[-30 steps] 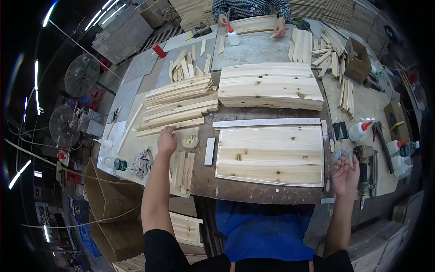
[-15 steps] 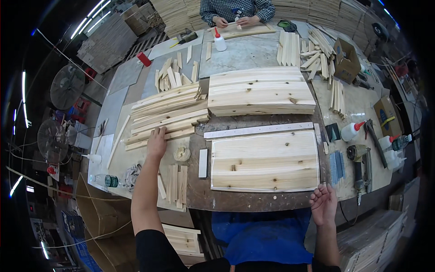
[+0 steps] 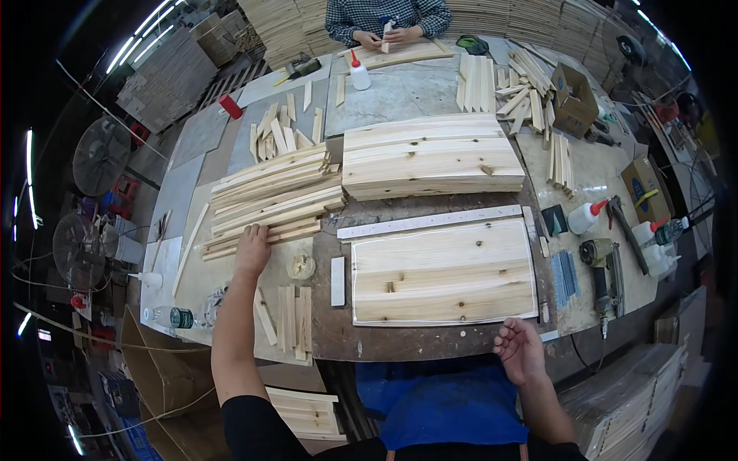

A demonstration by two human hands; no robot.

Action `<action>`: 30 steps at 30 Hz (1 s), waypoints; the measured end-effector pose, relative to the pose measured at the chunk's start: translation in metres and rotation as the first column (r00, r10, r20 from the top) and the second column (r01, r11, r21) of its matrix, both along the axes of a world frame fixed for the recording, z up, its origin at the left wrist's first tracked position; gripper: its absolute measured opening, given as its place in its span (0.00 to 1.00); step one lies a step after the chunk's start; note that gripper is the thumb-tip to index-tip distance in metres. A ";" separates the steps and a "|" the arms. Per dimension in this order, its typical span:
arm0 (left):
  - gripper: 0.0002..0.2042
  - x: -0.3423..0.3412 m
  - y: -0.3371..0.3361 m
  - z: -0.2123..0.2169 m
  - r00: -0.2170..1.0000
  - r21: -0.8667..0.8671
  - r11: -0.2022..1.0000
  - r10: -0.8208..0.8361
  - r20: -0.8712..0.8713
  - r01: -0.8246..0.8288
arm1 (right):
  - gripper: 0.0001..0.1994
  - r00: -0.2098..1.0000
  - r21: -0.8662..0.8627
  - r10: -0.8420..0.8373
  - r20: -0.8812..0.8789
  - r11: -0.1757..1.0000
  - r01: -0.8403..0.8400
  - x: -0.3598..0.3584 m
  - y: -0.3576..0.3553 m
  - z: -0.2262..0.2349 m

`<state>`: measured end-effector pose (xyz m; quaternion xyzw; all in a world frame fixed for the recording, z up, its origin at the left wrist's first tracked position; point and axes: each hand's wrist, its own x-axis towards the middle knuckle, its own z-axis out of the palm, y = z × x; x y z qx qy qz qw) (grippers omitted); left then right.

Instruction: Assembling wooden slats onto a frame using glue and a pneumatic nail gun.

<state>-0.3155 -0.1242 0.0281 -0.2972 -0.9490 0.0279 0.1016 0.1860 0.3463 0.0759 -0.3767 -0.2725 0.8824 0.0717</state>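
Observation:
My left hand (image 3: pixel 252 250) reaches to the near side of a stack of long wooden strips (image 3: pixel 277 201), its fingers bent over the nearest wooden strip (image 3: pixel 288 232). Off the front edge of the table, my right hand (image 3: pixel 520 352) is held palm up, fingers loosely curled and a little apart, with nothing in it. Just beyond it lies a knotty wooden panel (image 3: pixel 442 273) with a white line of glue round its border. A pale strip (image 3: pixel 430 221) runs along the panel's far edge. A short whitish block (image 3: pixel 337 281) lies left of the panel.
Behind the panel is a pile of finished boards (image 3: pixel 434 157). A nail gun (image 3: pixel 603 269), blue staple strips (image 3: pixel 564 276), glue bottles (image 3: pixel 588 217) and a hammer (image 3: pixel 626 234) lie on the right. Short wood pieces (image 3: pixel 294 319) are near left. Across the table, a person's hands (image 3: pixel 387 37) work.
My right hand has moved left and its fingers have curled a little more. My left hand stays at the strips. The whole view has shifted slightly.

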 end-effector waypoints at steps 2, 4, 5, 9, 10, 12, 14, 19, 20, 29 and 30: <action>0.14 -0.009 -0.001 -0.002 0.999 -0.036 0.999 -0.023 0.022 0.024 | 0.14 1.000 -0.001 0.011 0.003 1.000 -0.011 -0.002 -0.007 0.002; 0.17 -0.015 -0.010 -0.011 0.997 -0.006 0.999 0.050 0.061 -0.050 | 0.14 0.999 -0.010 0.047 0.003 0.999 -0.047 -0.004 -0.013 0.004; 0.17 -0.012 -0.011 -0.013 0.998 -0.004 0.999 0.055 0.030 -0.055 | 0.14 1.000 -0.004 -0.001 0.011 1.000 0.001 -0.002 -0.016 0.005; 0.15 -0.007 -0.007 -0.006 0.999 -0.021 1.000 0.024 0.028 -0.023 | 0.13 0.998 -0.048 0.053 -0.044 0.997 -0.055 0.001 -0.023 -0.001; 0.13 -0.005 0.003 -0.003 1.000 -0.026 1.000 0.011 0.017 -0.010 | 0.13 0.996 -0.048 0.068 -0.056 0.996 -0.071 0.004 -0.023 -0.003; 0.12 -0.003 -0.004 0.000 1.000 -0.035 0.999 -0.002 -0.008 0.002 | 0.12 0.993 -0.051 0.083 -0.082 0.995 -0.088 0.008 -0.025 -0.004; 0.11 -0.013 -0.036 -0.003 0.999 0.017 0.999 0.041 -0.001 -0.041 | 0.13 0.990 -0.057 0.114 -0.080 0.991 -0.119 0.008 -0.029 -0.005; 0.08 -0.001 0.000 0.069 0.989 0.096 0.990 0.109 -0.103 -0.100 | 0.12 0.987 -0.001 0.138 -0.076 0.990 -0.139 0.020 -0.029 0.002; 0.10 0.008 0.010 0.089 0.979 0.181 0.981 0.097 -0.179 -0.064 | 0.12 0.988 -0.004 0.136 -0.073 0.991 -0.137 0.021 -0.031 0.006; 0.39 0.257 0.162 0.175 0.843 0.024 0.857 -0.502 -0.194 0.515 | 0.22 0.899 0.568 0.368 -0.239 0.804 -0.178 -0.002 -0.066 0.039; 0.39 0.287 0.186 0.166 0.815 0.014 0.819 -0.569 -0.106 0.574 | 0.22 0.910 0.561 0.352 -0.222 0.809 -0.176 -0.003 -0.066 0.037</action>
